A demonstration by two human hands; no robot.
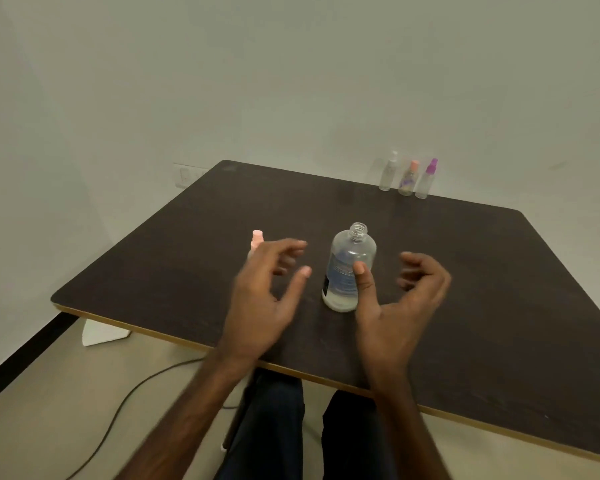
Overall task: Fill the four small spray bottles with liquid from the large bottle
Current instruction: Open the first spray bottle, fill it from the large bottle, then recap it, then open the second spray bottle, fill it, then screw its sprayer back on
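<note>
- Dark table (465,271) with a pale edge band stands against a plain light wall (291,81) in a bare room.
- The large bottle (347,268) stands upright near the middle of the table, towards the near edge. It is clear, its cap is off, and only a shallow layer of liquid lies at its bottom.
- The right hand (402,306) hovers just to the right of the large bottle, palm turned inward. Its thumb (362,277) overlaps the bottle's lower right side; whether it touches cannot be told. Its fingers (413,268) are loosely curled, well apart from the thumb, and grip nothing.
- The left hand (264,299) hovers just to the left of the large bottle, a gap showing between them. Its fingers are spread and lightly bent, blurred, and hold nothing.
- A pink-capped spray bottle (257,239) stands behind the left hand, which hides all but its top.
- Three more small bottles stand in a close row at the table's far edge, well apart from the hands: a white-capped spray bottle (388,174), a peach-capped spray bottle (408,178) and a purple-capped spray bottle (427,180).
- Below the near edge, dark trousers (274,427) show on the person's legs.
- A black cable (125,400) runs across the beige floor (49,393). A white table foot (101,336) sits at the left, and a wall socket (187,174) shows behind the table's far left corner.
</note>
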